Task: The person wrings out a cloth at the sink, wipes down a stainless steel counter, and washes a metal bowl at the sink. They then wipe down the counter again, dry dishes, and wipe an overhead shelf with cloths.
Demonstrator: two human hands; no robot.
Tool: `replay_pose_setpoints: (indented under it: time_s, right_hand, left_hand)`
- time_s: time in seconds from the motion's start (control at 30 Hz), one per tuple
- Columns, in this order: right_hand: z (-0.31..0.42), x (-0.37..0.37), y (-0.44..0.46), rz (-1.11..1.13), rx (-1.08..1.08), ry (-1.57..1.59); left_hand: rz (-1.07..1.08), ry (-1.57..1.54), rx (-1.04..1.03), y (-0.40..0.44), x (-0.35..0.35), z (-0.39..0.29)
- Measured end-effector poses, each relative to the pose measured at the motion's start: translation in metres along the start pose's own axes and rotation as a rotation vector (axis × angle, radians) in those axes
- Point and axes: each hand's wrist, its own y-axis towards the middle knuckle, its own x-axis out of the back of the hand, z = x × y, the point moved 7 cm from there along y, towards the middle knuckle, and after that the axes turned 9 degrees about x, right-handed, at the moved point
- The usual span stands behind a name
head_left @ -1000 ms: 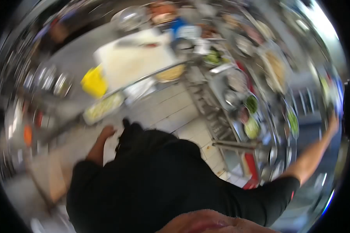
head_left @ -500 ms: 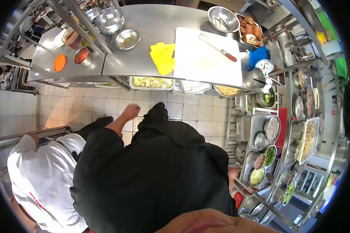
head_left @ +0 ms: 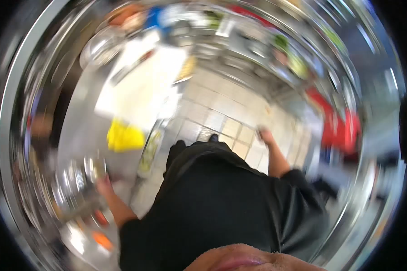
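Observation:
My left hand (head_left: 105, 184) is stretched out over the steel counter, at the near edge of a small metal bowl (head_left: 95, 168). Motion smears its fingers, so whether they grip the rim is unclear. Beside that bowl stands a stack of metal bowls (head_left: 71, 179). My right hand (head_left: 265, 135) hangs over the tiled floor, fingers curled in, nothing visible in it. Farther along the counter a yellow cloth (head_left: 124, 135) lies against a white cutting board (head_left: 138, 92), and a knife (head_left: 132, 67) rests on the board.
A large metal bowl (head_left: 103, 47) sits beyond the board. An orange lid (head_left: 102, 240) lies at the lower left. Below the counter edge is a tray of chopped vegetables (head_left: 148, 153). Racks with food containers (head_left: 257, 45) curve along the back; something red (head_left: 341, 131) is at the right.
My view has swung to the right and blurred. My left hand has gone from above the floor to the small metal bowl. My right hand has come forward. The co-worker in white has left view.

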Motion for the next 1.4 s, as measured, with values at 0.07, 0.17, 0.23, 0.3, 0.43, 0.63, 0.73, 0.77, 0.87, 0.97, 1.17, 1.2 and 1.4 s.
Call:
replay_pose_setpoints:
  time_s: [0.07,0.17,0.23,0.3,0.43,0.63,0.73,0.77,0.87,0.97,1.17,1.2,1.4]
  right_hand:
    - [0.041,0.014,0.001,-0.408,0.09,0.362]
    - [0.109,0.016,-0.015,-0.464,0.203,0.223]
    - [0.118,-0.006,-0.027,-0.403,0.359,0.136]
    - [0.116,-0.027,-0.054,-0.241,0.267,0.279]
    - [0.061,-0.052,-0.076,-0.234,0.195,0.574]
    - [0.01,-0.001,-0.138,-0.417,0.277,0.782]
    - [-0.029,0.032,-0.179,-0.511,0.261,0.976]
    - [-0.043,0.042,-0.193,-0.546,0.242,1.07]
    - [-0.084,0.068,-0.254,-0.669,0.208,1.393]
    - [-0.128,0.077,-0.301,-0.76,0.33,1.597]
    - [-0.244,0.028,-0.377,-1.231,0.091,1.755]
    - [-0.259,0.013,-0.391,-1.333,0.039,1.824]
    - [-0.317,-0.081,-0.479,-1.949,-0.28,2.108]
  left_hand:
    - [-0.16,0.187,-0.072,0.005,0.002,-0.001]
    - [-0.219,0.362,-0.438,-0.025,-0.007,-0.073]
    - [-0.106,0.277,-0.458,-0.033,-0.043,-0.106]
    - [0.006,0.196,-0.44,-0.044,-0.069,-0.148]
    - [0.211,-0.023,-0.42,-0.072,-0.105,-0.244]
    - [0.608,-0.453,-0.525,-0.27,-0.071,-0.481]
    - [0.971,-0.697,-0.662,-0.406,-0.089,-0.577]
    - [1.11,-0.664,-0.688,-0.456,-0.089,-0.603]
    - [1.552,-0.469,-0.793,-0.585,-0.132,-0.65]
    - [1.814,-0.226,-0.937,-0.723,-0.115,-0.662]
    - [2.104,0.429,-1.251,-0.909,-0.129,-0.628]
    - [2.12,0.549,-1.212,-0.93,-0.137,-0.618]
    - [2.013,0.987,-1.6,-1.062,-0.186,-0.594]
